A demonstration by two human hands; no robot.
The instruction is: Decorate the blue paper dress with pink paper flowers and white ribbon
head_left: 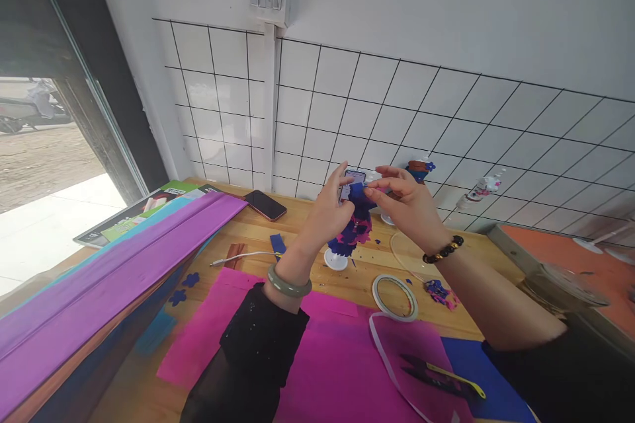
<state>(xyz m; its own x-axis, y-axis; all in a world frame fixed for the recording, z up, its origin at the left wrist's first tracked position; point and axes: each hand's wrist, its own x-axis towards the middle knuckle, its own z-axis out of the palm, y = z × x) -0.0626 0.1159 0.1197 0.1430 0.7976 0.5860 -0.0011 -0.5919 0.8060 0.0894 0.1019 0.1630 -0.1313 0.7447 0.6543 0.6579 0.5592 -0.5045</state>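
Observation:
A small figure [353,231] dressed in ruffled dark blue and pink paper stands upright on a round white base [336,259]. My left hand [333,201] is curled around its upper left side, thumb against it, with the far fingers partly hidden. My right hand [405,201] comes in from the right and pinches the edge of a dark blue paper piece [358,193] at the figure's top. Just behind the hands, a lit phone [355,176] leans upright, partly covered by them.
Pink paper sheets [317,357] cover the front, with dark scissors [441,377] on them. A tape roll [395,298] and blue-pink scraps [441,294] lie to the right. Folded purple paper [124,271], a dark phone [266,205] and a white cable [243,256] are left. Behind rises a tiled wall [317,106].

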